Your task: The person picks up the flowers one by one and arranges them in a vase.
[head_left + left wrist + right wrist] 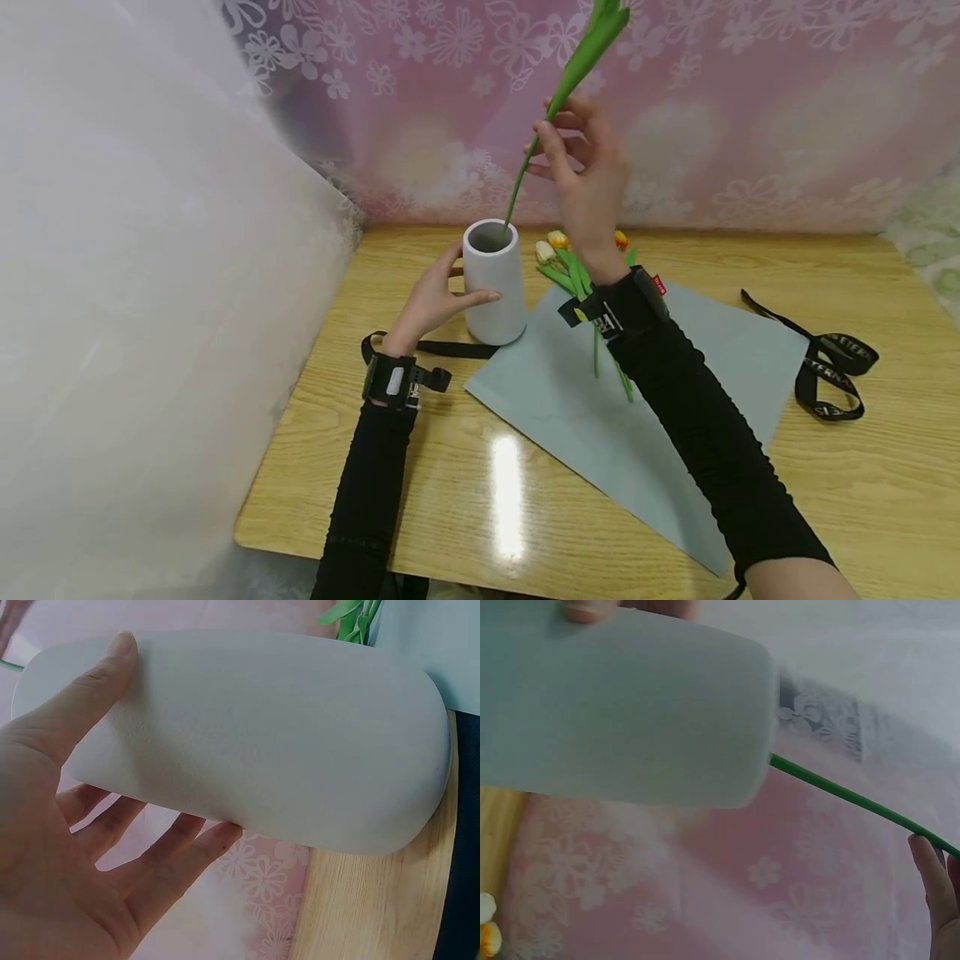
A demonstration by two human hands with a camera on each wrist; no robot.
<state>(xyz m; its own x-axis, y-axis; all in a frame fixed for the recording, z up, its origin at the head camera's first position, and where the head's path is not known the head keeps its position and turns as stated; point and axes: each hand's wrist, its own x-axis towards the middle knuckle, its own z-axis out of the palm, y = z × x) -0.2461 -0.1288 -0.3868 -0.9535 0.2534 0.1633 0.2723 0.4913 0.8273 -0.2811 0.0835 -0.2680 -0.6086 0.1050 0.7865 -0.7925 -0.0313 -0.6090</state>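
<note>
A white vase point(495, 287) stands upright at the back of the table, its mouth facing up. My left hand point(431, 300) holds it from the left, thumb on one side and fingers on the other, as the left wrist view of the hand point(82, 825) also shows. Above it my right hand point(592, 171) pinches the green stem point(847, 796) of a long-leaved tulip point(577, 67). The stem's lower end is at the vase's mouth; how deep it reaches cannot be told. The tulip's bloom lies beyond the top of the head view.
Several tulips with white, yellow and orange blooms point(557, 240) lie on grey-blue wrapping paper point(555, 375), partly behind my right wrist. A black lettered ribbon point(832, 375) lies curled at the right. Another black strap point(457, 349) runs beside the vase. A floral curtain point(420, 100) hangs behind.
</note>
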